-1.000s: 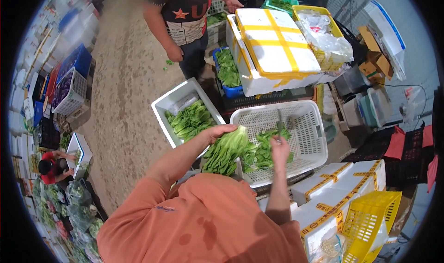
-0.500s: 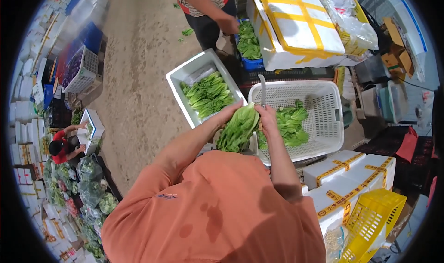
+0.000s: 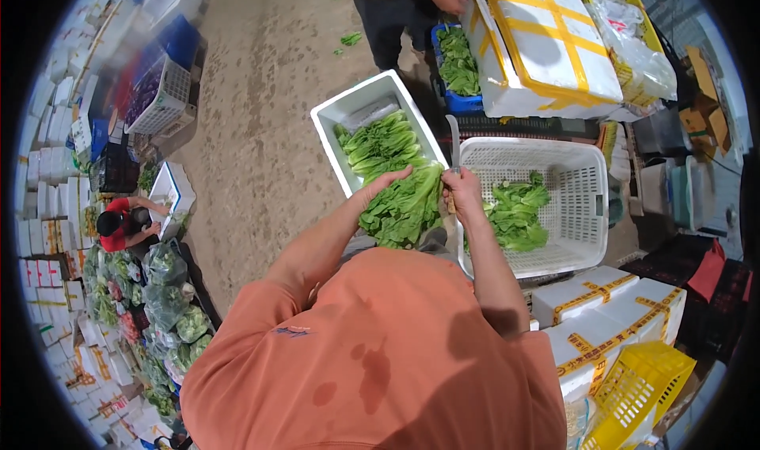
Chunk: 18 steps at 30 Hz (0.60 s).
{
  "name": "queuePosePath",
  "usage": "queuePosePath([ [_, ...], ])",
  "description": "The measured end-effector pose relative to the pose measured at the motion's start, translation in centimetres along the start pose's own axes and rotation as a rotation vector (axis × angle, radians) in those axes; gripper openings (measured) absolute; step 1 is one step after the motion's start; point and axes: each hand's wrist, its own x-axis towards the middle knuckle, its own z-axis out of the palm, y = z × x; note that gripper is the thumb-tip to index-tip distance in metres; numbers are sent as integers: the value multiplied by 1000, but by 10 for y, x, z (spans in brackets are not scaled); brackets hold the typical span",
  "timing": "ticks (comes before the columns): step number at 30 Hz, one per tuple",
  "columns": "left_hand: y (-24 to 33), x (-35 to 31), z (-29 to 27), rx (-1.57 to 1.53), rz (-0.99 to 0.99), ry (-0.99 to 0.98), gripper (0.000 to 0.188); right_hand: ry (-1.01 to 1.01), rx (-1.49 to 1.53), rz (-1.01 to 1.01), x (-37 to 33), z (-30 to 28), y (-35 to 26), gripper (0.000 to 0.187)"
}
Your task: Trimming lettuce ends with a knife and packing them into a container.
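Lettuce bunch [image 3: 404,212], frilly and crinkled, fans out mid-view; a smooth, rectangular white foam box [image 3: 360,95] sits at eleven o'clock, a perforated plastic basket [image 3: 576,212] at three. The left hand [image 3: 384,186] grips the bunch, thumb uppermost, other fingers hidden; the right hand's [image 3: 461,191] fingers curl round a knife [image 3: 454,143], metal blade toward twelve.
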Motion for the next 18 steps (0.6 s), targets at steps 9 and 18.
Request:
queuePosePath([
  [9, 3, 6, -17, -187, -114, -173, 44, -366, -458, -75, -3, -64, -63, 17],
  [18, -3, 11, -58, -27, 48, 26, 52, 517, -853, -245, -2, -175, 36, 26],
])
